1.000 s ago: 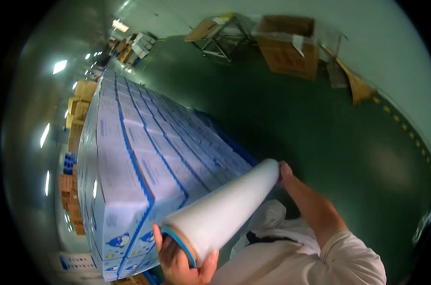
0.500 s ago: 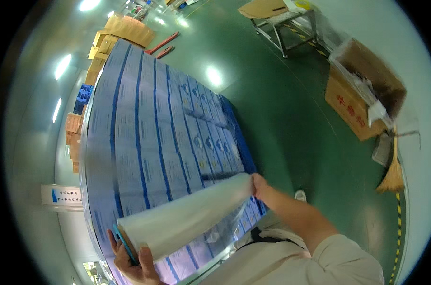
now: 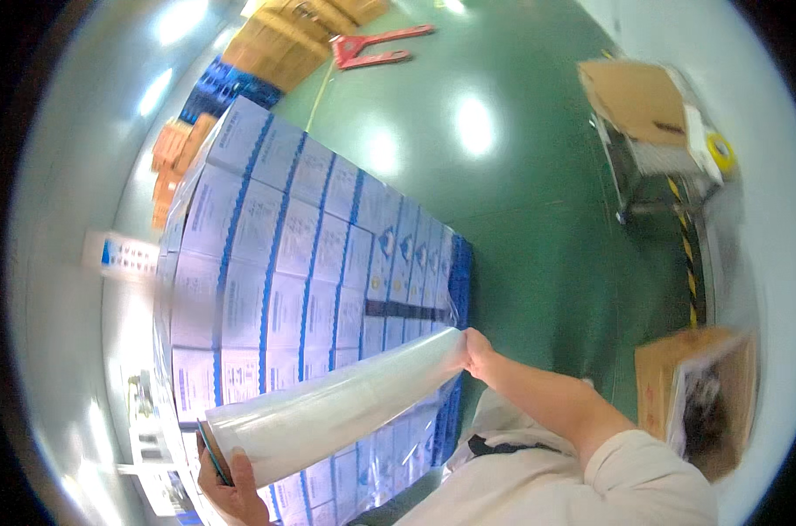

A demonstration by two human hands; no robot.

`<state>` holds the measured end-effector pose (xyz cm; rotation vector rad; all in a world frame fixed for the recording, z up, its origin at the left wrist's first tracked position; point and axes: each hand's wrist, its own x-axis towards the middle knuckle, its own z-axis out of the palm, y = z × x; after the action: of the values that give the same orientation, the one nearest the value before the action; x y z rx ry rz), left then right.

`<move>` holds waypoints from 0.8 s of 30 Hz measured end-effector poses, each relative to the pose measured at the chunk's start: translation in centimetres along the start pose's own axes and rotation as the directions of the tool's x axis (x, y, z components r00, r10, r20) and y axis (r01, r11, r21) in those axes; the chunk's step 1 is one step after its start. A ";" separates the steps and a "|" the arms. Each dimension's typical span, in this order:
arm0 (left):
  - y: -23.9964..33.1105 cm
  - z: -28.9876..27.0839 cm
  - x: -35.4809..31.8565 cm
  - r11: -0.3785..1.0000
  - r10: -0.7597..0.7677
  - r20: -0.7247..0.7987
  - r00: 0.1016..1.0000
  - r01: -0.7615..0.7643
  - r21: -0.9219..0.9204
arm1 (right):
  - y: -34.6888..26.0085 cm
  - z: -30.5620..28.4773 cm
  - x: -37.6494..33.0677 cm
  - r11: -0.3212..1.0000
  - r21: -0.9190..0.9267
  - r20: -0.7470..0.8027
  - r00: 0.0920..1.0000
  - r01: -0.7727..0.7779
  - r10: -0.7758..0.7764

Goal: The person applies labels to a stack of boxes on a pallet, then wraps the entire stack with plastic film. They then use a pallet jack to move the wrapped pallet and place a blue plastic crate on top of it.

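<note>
Between my two hands stretches a large roll of clear stretch film [image 3: 337, 405], held at a slant with its right end higher in the picture. My left hand [image 3: 231, 486] grips the roll's lower left end, fingers round the brown core edge and thumb on the film. At the other end my right hand [image 3: 477, 352] is closed round the roll's tip. Just behind the roll rises a tall stack of white and blue cartons [image 3: 280, 254], with shiny film over part of its side. A blue pallet [image 3: 458, 272] shows at its base.
A red pallet jack [image 3: 372, 46] stands on the green floor beyond the stack. To the right are a metal cart [image 3: 648, 162] carrying flat cardboard and a tape roll [image 3: 721, 152], and an open carton [image 3: 665, 368]. Brown cartons [image 3: 275, 48] and blue pallets [image 3: 227, 88] are piled at the back left.
My view has swung along the stack: the cart and open carton now appear lower, and more of the pallet jack shows. Both hands keep their hold on the film roll.
</note>
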<state>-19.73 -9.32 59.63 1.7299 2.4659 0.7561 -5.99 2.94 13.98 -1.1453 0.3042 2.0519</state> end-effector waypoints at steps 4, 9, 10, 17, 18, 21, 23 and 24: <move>7.7 4.9 8.4 0.992 -0.121 -0.040 0.992 0.120 -0.033 | -12.4 6.2 4.6 0.994 -0.063 0.059 0.994 -0.091 0.094; 15.1 11.9 22.1 0.997 0.062 -0.193 0.979 -0.053 0.052 | -28.8 14.4 14.5 0.986 -0.133 0.128 0.985 -0.100 0.117; 16.8 12.0 24.7 0.998 0.053 -0.141 0.989 -0.049 0.032 | -30.7 16.6 14.8 0.976 -0.155 0.123 0.977 -0.153 0.173; 29.9 18.8 46.7 0.965 0.113 -0.263 0.958 -0.043 0.257 | -47.0 32.1 24.9 0.980 -0.141 0.176 0.970 -0.143 0.166; 30.8 19.6 50.5 0.956 0.099 -0.214 0.972 -0.033 0.292 | -49.5 35.1 26.8 0.977 -0.163 0.207 0.964 -0.134 0.167; 31.9 22.3 59.4 0.949 -0.026 -0.252 0.968 0.102 0.297 | -54.3 42.5 30.9 0.941 -0.282 0.213 0.944 -0.186 0.251; 33.2 22.2 66.3 0.932 -0.140 -0.251 0.958 0.213 0.294 | -56.1 48.8 34.6 0.890 -0.396 0.244 0.909 -0.225 0.338; 32.8 22.1 69.1 0.920 -0.211 -0.210 0.955 0.267 0.288 | -56.4 51.3 35.4 0.835 -0.490 0.234 0.885 -0.251 0.403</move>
<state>-10.62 69.00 70.26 1.4471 2.9885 0.5361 -9.37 86.45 22.93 -1.0292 -0.1638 2.6790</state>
